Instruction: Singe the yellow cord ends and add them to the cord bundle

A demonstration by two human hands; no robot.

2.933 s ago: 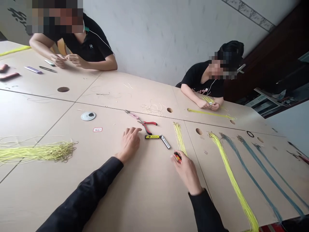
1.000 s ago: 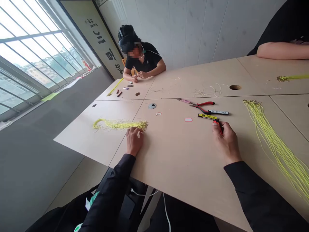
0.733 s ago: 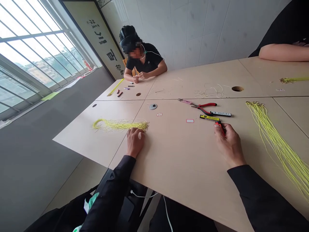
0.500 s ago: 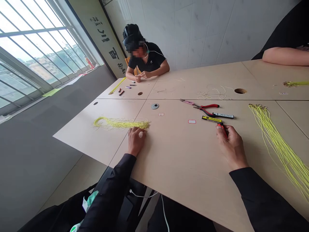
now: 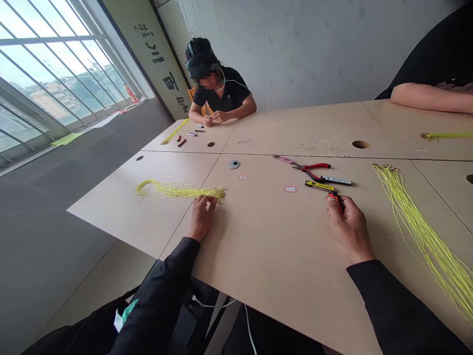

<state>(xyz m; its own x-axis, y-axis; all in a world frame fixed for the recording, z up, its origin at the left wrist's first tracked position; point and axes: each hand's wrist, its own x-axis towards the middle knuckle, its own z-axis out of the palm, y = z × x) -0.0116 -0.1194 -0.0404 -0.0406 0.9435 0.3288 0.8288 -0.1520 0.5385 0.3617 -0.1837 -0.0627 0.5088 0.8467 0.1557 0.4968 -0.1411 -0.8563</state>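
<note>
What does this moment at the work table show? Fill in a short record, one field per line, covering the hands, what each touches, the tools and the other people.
Left hand: palm down, fingertips at the end of a yellow cord bundle
Right hand: closed around a small red object
Tools ahead of right hand: red-handled pliers, yellow bar, black bar
Far right: second yellow cord bundle, untouched
Surface: light wooden table with round holes
Other people: one seated at the far end, hands together; another's forearm resting at upper right

Long black sleeves to wrists on both arms; left hand and right hand bare, ungloved.
</note>
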